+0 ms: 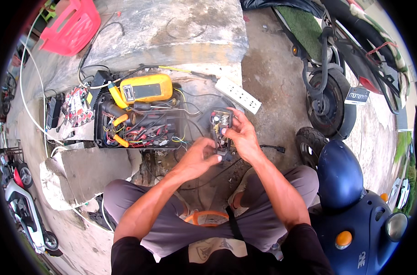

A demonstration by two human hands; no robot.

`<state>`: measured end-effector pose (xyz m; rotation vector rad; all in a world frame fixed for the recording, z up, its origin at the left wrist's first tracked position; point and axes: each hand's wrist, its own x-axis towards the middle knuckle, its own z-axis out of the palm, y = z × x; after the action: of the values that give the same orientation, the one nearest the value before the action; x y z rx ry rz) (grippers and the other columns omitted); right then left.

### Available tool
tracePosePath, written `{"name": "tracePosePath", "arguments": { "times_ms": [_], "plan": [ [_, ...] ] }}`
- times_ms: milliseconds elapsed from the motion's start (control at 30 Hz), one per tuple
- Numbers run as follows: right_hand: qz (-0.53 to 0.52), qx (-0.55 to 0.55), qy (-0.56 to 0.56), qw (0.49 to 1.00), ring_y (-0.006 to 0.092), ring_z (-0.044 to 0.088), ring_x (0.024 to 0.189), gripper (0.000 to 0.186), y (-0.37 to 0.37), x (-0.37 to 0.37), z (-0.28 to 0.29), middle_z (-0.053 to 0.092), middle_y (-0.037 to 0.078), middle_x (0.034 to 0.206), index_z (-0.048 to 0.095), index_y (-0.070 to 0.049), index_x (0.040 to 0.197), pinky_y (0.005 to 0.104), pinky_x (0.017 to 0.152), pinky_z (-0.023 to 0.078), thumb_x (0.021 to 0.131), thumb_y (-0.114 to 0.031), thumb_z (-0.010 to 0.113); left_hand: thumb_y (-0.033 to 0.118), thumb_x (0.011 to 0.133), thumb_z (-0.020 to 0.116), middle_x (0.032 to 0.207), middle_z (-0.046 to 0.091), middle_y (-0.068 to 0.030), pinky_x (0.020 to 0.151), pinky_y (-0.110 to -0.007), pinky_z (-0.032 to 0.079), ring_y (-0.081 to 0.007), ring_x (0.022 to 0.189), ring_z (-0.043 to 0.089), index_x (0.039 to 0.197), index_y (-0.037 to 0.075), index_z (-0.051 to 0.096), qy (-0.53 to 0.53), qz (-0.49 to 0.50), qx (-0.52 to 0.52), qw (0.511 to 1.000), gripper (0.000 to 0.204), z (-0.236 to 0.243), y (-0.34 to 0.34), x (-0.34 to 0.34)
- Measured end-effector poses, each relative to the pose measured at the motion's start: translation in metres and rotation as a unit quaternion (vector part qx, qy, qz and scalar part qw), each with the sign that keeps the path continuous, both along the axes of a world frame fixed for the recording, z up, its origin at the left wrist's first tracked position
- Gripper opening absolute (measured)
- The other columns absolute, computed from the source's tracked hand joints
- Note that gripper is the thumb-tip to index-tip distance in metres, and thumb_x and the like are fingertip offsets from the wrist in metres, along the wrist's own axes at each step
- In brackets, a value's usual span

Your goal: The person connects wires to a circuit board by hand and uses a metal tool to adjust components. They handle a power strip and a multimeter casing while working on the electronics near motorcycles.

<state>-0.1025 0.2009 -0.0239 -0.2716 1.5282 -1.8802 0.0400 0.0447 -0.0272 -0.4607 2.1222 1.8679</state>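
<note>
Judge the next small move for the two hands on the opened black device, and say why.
Probably a small turn or tilt of the opened black device toward the face. The right hand grips its upper side and the left hand pinches its lower end, while the circuit board inside lies exposed but too small to inspect.

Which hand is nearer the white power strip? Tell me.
Right. The right hand holds the circuit board just below the white power strip; the left hand sits lower and farther left.
</note>
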Motion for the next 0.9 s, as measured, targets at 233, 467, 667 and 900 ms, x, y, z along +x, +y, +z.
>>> {"name": "tracePosePath", "arguments": {
  "times_ms": [233,467,667,900],
  "plan": [
    [0.025,0.070,0.021,0.997,0.0210,0.067,0.122,0.071,0.003,0.000,-0.006,0.064,0.019,0.144,0.042,-0.005,0.163,0.0343,0.101,0.055,0.096,0.006,0.063,0.006,0.106,0.066,0.099,0.067,-0.0054,0.081,-0.036,0.056,-0.0182,0.092,0.071,0.114,0.003,0.054,-0.039,0.062,0.018,0.997,0.015,0.005,-0.005,0.008],
    [0.076,0.178,0.081,0.978,0.0246,0.066,0.122,0.067,0.012,-0.016,-0.019,0.069,0.019,0.139,0.049,-0.002,0.159,0.0371,0.101,0.053,0.094,-0.005,0.063,0.013,0.107,0.062,0.102,0.073,-0.0205,0.085,-0.049,0.055,-0.0417,0.094,0.071,0.128,0.002,0.068,0.112,0.095,-0.295,0.944,0.025,0.053,-0.029,-0.002],
    [0.127,0.132,0.020,0.983,0.0229,0.066,0.121,0.066,0.012,-0.014,-0.005,0.070,0.014,0.136,0.054,0.002,0.155,0.0328,0.104,0.051,0.089,-0.001,0.056,0.011,0.105,0.065,0.108,0.072,-0.0124,0.083,-0.044,0.054,-0.0353,0.095,0.072,0.121,0.007,0.075,0.163,0.069,-0.312,0.933,0.019,0.065,-0.043,-0.023],
    [0.177,0.129,0.045,0.975,0.0195,0.062,0.127,0.063,0.015,-0.015,0.005,0.066,0.012,0.143,0.058,-0.002,0.153,0.0329,0.108,0.049,0.090,-0.004,0.058,0.022,0.102,0.069,0.113,0.076,-0.0100,0.092,-0.047,0.055,-0.0370,0.107,0.073,0.116,0.013,0.081,0.090,0.035,-0.287,0.953,0.020,0.056,-0.043,-0.038]
  ]
}}
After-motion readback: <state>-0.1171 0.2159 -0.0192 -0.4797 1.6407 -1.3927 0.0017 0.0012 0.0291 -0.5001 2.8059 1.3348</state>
